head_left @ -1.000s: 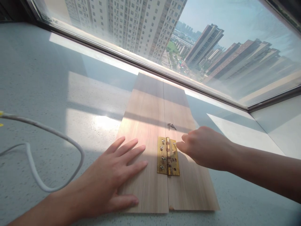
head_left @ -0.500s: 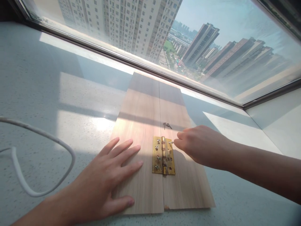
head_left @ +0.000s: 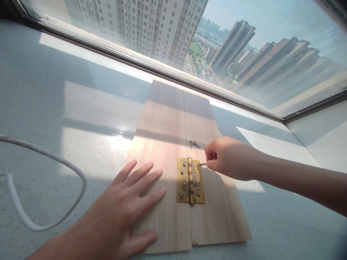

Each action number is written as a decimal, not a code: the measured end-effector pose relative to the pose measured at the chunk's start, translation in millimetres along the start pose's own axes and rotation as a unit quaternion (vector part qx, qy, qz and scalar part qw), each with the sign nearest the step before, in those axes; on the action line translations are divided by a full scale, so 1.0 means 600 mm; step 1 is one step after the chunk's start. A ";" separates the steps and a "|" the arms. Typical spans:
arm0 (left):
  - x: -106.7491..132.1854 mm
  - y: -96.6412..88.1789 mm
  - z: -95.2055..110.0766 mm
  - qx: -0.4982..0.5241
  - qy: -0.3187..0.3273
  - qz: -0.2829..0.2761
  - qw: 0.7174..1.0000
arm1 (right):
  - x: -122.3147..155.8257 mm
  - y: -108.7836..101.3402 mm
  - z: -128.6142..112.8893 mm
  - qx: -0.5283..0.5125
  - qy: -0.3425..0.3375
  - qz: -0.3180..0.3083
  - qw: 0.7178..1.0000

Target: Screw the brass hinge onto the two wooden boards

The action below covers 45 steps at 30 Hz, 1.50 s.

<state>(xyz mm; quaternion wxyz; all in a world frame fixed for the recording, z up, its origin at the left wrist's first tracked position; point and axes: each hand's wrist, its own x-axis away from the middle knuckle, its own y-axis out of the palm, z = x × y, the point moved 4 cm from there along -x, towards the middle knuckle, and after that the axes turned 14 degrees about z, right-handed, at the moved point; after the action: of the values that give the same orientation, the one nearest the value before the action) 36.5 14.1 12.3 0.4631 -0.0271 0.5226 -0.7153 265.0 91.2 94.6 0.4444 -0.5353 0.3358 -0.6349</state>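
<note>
Brass-coloured hinge [head_left: 191, 180] across the seam of two boards

At far left we see a white cable [head_left: 76, 169] curving over the speckled sill [head_left: 35, 101]. Next, the left hand [head_left: 127, 207] lies flat with fingers spread on the left board [head_left: 162, 119], grasping nothing. The hinge rests near the boards' closer end, its barrel along the seam; we note screw heads in its left leaf. Just beyond it, a few loose screws [head_left: 194, 144] lie right of the seam, too small for us to count. To the right, the right hand [head_left: 230, 159], fingers curled shut, pinches a thin metal shaft [head_left: 202, 164] whose tip lies at the right leaf's upper hole; we cannot tell whether they touch. Beneath it we find the right board [head_left: 217, 220].
</note>
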 end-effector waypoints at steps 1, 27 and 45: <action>0.000 0.000 0.000 0.002 0.002 0.000 1.000 | 0.003 0.000 -0.004 0.016 0.000 0.016 1.000; 0.003 0.000 -0.007 0.010 0.017 -0.008 1.000 | 0.029 0.007 -0.021 0.072 -0.051 0.088 0.992; 0.003 -0.004 -0.014 0.003 0.058 -0.027 0.998 | 0.004 0.008 -0.016 0.112 -0.162 0.043 0.980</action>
<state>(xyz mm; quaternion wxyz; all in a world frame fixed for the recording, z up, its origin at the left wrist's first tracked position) 29.7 19.3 9.4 0.4131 0.0019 0.5451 -0.7295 256.7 86.6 89.2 0.5771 -0.5628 0.2093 -0.5536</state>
